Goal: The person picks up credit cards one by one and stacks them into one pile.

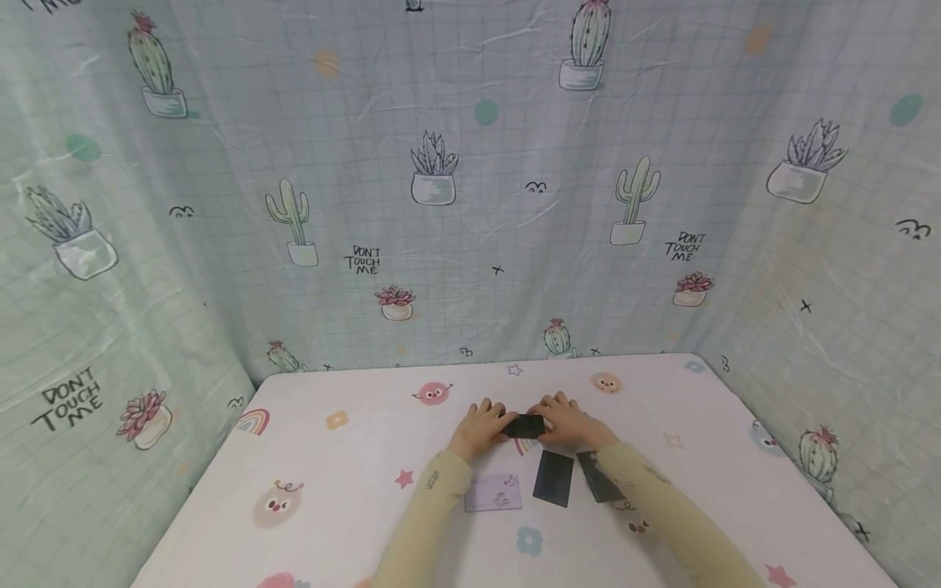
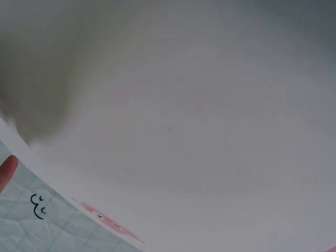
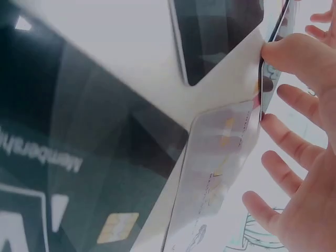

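Both hands hold a small black card (image 1: 526, 425) at its two ends above the middle of the table. My left hand (image 1: 479, 426) pinches the left end; in the left wrist view only one fingertip (image 2: 7, 172) shows. The right hand (image 1: 568, 421) grips the other end, and in the right wrist view its thumb (image 3: 294, 55) presses the card's thin edge. Nearer me lie a lilac card (image 1: 492, 492), a black card (image 1: 553, 478) and a dark card (image 1: 599, 477) partly under the right sleeve. A dark card (image 3: 100, 136) with "Membership" lettering and a gold chip looms close in the right wrist view.
A white tablecloth (image 1: 331, 465) with printed faces, stars and flowers covers the table. Cactus-print curtains (image 1: 500, 229) stand behind and on both sides. Beside the dark card in the right wrist view shows a pale, shiny card (image 3: 210, 157).
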`<action>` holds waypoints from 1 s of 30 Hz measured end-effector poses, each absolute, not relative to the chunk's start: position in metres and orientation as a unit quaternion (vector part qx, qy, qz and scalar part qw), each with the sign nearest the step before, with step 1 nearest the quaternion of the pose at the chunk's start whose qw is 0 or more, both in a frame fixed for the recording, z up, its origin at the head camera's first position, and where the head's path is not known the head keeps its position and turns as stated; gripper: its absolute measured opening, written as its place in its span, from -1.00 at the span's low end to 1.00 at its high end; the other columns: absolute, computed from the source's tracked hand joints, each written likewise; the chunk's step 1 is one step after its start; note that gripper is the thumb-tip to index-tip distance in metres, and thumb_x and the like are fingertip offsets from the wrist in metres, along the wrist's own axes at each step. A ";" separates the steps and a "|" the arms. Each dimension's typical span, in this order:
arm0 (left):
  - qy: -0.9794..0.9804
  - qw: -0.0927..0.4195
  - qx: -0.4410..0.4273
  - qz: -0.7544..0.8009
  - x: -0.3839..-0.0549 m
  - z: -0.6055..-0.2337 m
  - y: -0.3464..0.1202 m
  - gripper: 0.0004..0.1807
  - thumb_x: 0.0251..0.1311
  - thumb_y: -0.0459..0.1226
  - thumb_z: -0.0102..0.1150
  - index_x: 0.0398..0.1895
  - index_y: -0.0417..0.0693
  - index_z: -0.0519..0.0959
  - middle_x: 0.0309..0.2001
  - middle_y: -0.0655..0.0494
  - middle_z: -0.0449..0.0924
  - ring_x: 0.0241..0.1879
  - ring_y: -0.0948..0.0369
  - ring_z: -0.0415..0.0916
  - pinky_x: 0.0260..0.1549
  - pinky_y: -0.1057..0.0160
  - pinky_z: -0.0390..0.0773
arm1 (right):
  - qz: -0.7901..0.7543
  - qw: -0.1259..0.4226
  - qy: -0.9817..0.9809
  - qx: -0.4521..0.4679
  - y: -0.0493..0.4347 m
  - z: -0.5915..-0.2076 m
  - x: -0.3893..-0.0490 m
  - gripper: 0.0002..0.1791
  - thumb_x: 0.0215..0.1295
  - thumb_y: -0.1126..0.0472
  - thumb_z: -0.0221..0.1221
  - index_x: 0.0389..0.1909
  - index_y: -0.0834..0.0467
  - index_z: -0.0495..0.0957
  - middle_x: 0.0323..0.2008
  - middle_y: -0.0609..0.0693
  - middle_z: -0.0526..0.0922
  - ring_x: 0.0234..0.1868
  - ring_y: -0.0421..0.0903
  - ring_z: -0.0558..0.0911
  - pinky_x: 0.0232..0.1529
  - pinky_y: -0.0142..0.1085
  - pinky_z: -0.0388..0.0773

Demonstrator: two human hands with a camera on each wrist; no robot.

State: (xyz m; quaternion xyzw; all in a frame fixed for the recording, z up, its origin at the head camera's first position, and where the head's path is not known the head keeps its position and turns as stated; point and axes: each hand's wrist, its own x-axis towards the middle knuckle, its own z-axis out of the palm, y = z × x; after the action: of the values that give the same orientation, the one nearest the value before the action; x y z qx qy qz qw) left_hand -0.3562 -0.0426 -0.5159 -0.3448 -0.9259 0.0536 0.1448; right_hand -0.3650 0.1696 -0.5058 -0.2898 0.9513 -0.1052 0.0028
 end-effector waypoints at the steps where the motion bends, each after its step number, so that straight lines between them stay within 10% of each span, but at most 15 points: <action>1: -0.924 0.150 -0.347 0.051 -0.357 -0.516 -0.043 -0.55 0.09 -0.01 0.05 0.10 0.27 0.34 -0.09 0.16 0.43 -0.13 0.17 0.31 -0.13 0.11 0.44 | -0.103 0.005 0.952 -0.290 0.169 -0.505 -0.366 -0.51 -0.04 0.08 0.22 0.00 0.00 0.42 -0.22 -0.06 0.41 -0.21 -0.10 0.22 -0.26 -0.18 0.17; 30: -0.912 0.160 -0.347 0.151 -0.354 -0.514 -0.041 -0.50 0.17 0.05 -0.10 0.19 0.24 0.27 -0.02 0.23 0.45 -0.06 0.21 0.34 -0.06 0.18 0.42 | -0.104 -0.024 0.948 -0.299 0.163 -0.502 -0.362 -0.46 -0.21 0.11 0.32 -0.10 0.14 0.46 -0.28 0.00 0.40 -0.20 -0.03 0.25 -0.26 -0.12 0.22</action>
State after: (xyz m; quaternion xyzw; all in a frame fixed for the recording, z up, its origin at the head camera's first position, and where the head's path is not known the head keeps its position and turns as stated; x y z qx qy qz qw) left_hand -0.3542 -0.0408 -0.5142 -0.3470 -0.9117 0.1513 0.1598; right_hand -0.3621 0.1632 -0.5022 -0.2993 0.9481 -0.1045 -0.0238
